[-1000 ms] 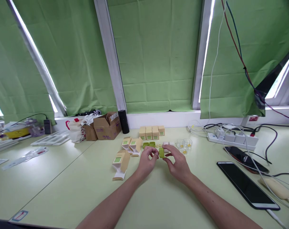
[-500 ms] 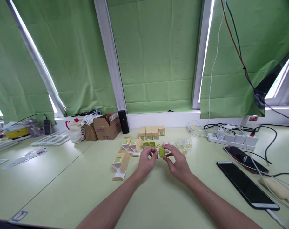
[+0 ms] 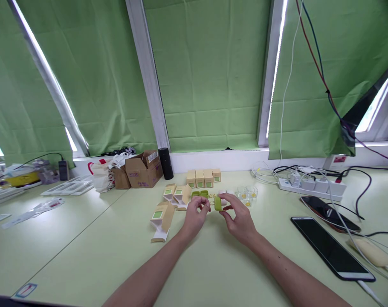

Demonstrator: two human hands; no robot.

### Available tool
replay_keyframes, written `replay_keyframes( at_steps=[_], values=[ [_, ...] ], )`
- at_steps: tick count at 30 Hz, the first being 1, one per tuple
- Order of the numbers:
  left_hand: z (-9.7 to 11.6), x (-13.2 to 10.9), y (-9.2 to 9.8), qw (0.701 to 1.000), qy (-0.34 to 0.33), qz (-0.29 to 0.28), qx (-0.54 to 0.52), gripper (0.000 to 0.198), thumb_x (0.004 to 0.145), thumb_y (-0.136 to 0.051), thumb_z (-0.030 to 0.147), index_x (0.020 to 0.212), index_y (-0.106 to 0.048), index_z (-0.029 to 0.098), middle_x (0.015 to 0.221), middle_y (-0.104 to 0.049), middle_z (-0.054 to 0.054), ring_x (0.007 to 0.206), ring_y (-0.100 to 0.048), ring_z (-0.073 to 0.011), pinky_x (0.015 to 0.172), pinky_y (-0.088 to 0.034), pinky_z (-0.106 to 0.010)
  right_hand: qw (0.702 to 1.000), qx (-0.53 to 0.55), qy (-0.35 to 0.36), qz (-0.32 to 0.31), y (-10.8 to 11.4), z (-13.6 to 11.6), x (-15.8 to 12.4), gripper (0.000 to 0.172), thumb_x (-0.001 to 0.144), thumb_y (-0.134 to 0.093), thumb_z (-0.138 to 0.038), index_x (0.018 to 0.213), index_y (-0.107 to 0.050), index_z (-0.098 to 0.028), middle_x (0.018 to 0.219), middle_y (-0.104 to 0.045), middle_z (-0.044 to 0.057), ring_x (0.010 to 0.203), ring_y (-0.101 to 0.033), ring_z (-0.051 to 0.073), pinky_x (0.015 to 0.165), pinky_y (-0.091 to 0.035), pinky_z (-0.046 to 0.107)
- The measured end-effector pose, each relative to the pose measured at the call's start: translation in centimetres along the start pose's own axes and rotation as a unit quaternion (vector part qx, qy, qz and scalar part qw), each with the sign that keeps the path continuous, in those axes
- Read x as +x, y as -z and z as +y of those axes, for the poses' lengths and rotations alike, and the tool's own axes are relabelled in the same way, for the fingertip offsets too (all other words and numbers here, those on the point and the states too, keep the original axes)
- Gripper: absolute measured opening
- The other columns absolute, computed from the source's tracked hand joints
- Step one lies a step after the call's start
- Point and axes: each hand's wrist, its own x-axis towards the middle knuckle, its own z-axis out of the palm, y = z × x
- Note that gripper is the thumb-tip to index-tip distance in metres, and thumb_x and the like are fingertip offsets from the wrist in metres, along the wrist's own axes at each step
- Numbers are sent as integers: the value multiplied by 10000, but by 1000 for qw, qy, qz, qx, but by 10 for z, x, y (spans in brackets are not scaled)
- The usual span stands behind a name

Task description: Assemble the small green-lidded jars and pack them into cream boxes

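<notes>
My right hand (image 3: 240, 217) pinches a small green case (image 3: 217, 203) between thumb and fingers, held just above the pale green table (image 3: 85, 251). My left hand (image 3: 195, 215) is right beside it with fingers curled in a pinch; what it holds is too small to name. Behind the hands lie two more green cases (image 3: 200, 194), a white piece (image 3: 223, 193) and small clear cups (image 3: 247, 194). A row of tan boxes (image 3: 203, 178) stands further back. Opened tan boxes (image 3: 173, 200) lie to the left of my left hand.
Cardboard boxes (image 3: 142, 169) and a black cylinder (image 3: 165, 163) stand at the back left. A power strip (image 3: 312, 184) with cables, a dark phone (image 3: 331, 249) and a black case (image 3: 328, 211) lie at the right. White trays (image 3: 69, 186) sit far left.
The green case has risen slightly in my right hand and both hands have shifted a little away from me.
</notes>
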Motion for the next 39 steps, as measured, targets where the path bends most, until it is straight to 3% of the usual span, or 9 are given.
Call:
replay_keyframes(
  at_steps=[4,8,15,22,30,39],
  values=[
    [-6,3,2,999,7,36,9,231,937,-596,358,788,-669,197,870,-681,-65,891,-631,-218,812,-507,-345,1000,-12,-7,-4,2,-2,1,481,946,-528,-116,1391,-541,-298,1341,-627,109,1233,-627,292,850,-691,460],
    [-6,3,5,997,-13,64,44,136,921,-613,309,933,-702,205,1006,-687,-97,1042,-608,-258,864,-499,-384,1000,-19,-12,-18,4,-6,3,525,940,-491,-77,1416,-507,-299,1361,-567,119,1251,-597,285,922,-664,472],
    [12,-9,4,987,-139,1,82,365,881,-652,169,1235,-626,255,1240,-646,-102,1291,-461,-297,1114,-412,-496,996,-77,30,-45,4,-1,0,605,947,-484,-74,1505,-434,-304,1390,-561,137,1305,-570,316,979,-624,521],
    [11,-12,1,975,-183,-45,122,504,859,-688,125,1329,-563,256,1317,-629,-112,1286,-428,-327,1086,-426,-537,990,-99,78,-56,4,0,0,524,970,-504,-96,1461,-426,-263,1335,-637,140,1249,-603,311,935,-632,522],
    [10,-9,1,973,-191,-30,126,426,875,-669,128,1276,-596,250,1263,-659,-104,1259,-459,-316,1064,-440,-535,983,-128,124,-44,7,-3,4,338,968,-523,-68,1265,-548,-228,1322,-628,162,1260,-608,305,1006,-595,525],
    [8,-10,1,967,-216,-14,135,428,880,-655,123,1287,-585,235,1249,-662,-112,1247,-455,-320,1051,-443,-539,977,-143,149,-41,6,-5,6,379,969,-499,-45,1300,-564,-220,1326,-616,177,1244,-616,307,960,-616,508]
  ],
)
